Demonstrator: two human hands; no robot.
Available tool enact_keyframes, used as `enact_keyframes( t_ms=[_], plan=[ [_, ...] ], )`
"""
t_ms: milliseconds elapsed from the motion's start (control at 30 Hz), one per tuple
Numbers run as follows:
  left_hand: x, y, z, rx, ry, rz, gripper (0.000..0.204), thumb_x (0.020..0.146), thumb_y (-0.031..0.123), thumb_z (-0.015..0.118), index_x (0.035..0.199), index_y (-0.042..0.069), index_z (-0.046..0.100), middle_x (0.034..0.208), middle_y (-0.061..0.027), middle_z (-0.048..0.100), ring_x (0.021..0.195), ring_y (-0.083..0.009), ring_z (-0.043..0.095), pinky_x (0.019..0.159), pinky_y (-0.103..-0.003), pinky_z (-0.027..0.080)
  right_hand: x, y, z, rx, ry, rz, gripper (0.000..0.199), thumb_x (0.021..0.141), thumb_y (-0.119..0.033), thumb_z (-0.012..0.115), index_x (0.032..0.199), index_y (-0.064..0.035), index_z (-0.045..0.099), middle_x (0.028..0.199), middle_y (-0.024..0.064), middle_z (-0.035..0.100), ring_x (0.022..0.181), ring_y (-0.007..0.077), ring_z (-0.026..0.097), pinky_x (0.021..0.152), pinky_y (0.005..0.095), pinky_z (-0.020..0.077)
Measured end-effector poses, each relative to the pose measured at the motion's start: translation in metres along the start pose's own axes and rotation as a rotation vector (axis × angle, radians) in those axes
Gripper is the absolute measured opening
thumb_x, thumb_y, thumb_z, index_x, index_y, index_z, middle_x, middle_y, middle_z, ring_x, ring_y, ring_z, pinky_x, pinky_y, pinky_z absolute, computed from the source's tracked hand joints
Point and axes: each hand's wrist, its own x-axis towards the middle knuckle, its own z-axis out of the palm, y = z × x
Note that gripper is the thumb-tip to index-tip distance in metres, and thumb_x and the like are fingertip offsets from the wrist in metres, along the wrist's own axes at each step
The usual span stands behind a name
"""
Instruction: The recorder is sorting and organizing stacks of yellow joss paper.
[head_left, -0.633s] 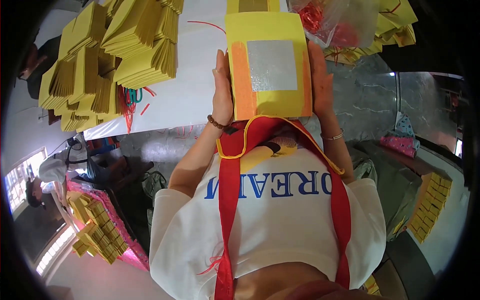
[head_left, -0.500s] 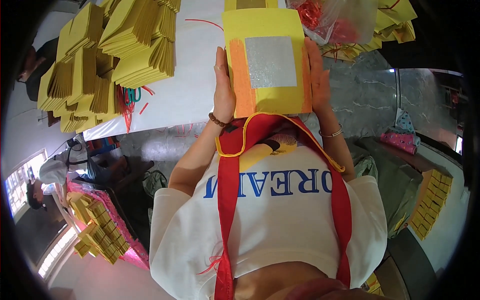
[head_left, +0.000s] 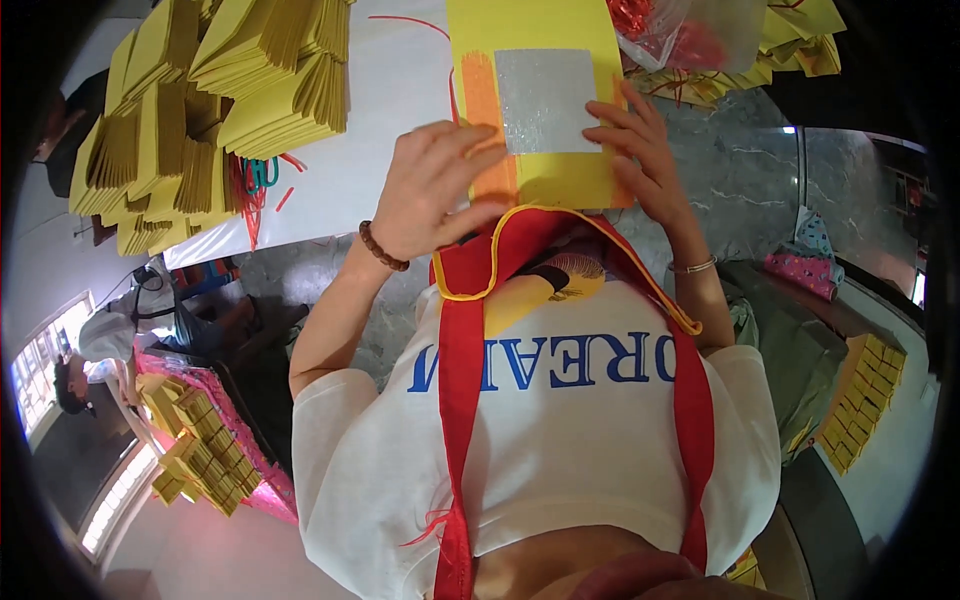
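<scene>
In front of my chest, at the table's near edge, lies a yellow sheet of paper (head_left: 560,178), perhaps the top of a stack, with a silver square in its middle and orange bands down both sides. My left hand (head_left: 425,190) rests over its left band, palm down, fingers loosely bent and apart. At the right edge my right hand (head_left: 645,160) spreads its fingers, their tips over the silver square and the right band. Neither hand grips anything. A thin red string (head_left: 410,20) lies on the white table just left of the paper.
Folded yellow paper bundles (head_left: 275,80) are piled at the left of the white table (head_left: 385,80). Green-handled scissors (head_left: 260,174) and red strings lie by them. A clear plastic bag (head_left: 690,35) with red material sits at the far right. Another person (head_left: 110,335) is at the left.
Both hands have gone from pressing flat along the paper's sides to lying over its edges with fingers spread. The paper appears slightly farther up in view.
</scene>
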Motion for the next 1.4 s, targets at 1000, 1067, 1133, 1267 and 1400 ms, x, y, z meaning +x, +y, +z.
enact_keyframes(
  t_ms=[1000,1067,1133,1267,1400],
  plan=[
    [0.016,0.001,0.001,-0.176,-0.082,-0.109,0.011,0.084,0.006,0.057,0.09,-0.001,0.063,0.074,-0.0126,0.061,0.065,-0.0241,0.058,0.059,-0.031,0.045,-0.001,0.031,0.008,0.434,0.04,0.024,0.07,0.083,-0.066,0.038,0.116,-0.0076,0.057,0.129,0.0112,0.049,0.135,0.0276,0.019,0.109,0.0448,0.0144],
    [0.016,0.002,0.001,-0.253,-0.088,-0.205,0.012,0.085,0.006,0.057,0.09,-0.002,0.063,0.074,-0.0105,0.062,0.065,-0.0197,0.058,0.06,-0.029,0.045,0.0,0.023,0.01,0.556,0.067,0.012,0.064,0.079,-0.06,0.051,0.115,-0.0082,0.058,0.13,0.0087,0.048,0.136,0.0287,0.018,0.11,0.0459,0.0127],
    [0.016,0.001,0.001,-0.329,-0.093,-0.299,0.012,0.085,0.007,0.057,0.089,-0.003,0.062,0.074,-0.0084,0.062,0.066,-0.0152,0.058,0.061,-0.027,0.045,0.0,0.016,0.005,0.511,0.034,0.042,0.054,0.078,-0.049,0.057,0.114,-0.0079,0.059,0.13,0.0071,0.048,0.136,0.0283,0.018,0.11,0.0452,0.0131],
    [0.014,-0.003,0.0,-0.603,-0.146,-0.503,0.014,0.087,0.009,0.056,0.089,-0.004,0.061,0.073,-0.001,0.059,0.068,-0.0064,0.051,0.064,-0.022,0.043,0.001,0.013,0.006,0.477,0.048,0.126,0.039,0.074,-0.014,0.064,0.112,-0.0072,0.06,0.131,0.0026,0.049,0.137,0.0267,0.016,0.111,0.0428,0.015],
    [0.016,-0.002,-0.003,-0.606,-0.173,-0.491,0.014,0.088,0.009,0.054,0.088,-0.004,0.06,0.073,0.0007,0.056,0.069,-0.0056,0.049,0.065,-0.021,0.042,0.002,0.011,0.009,0.464,0.062,0.142,0.037,0.075,-0.005,0.061,0.112,-0.0067,0.06,0.13,0.0013,0.049,0.137,0.025,0.017,0.111,0.0402,0.0164]
  ],
)
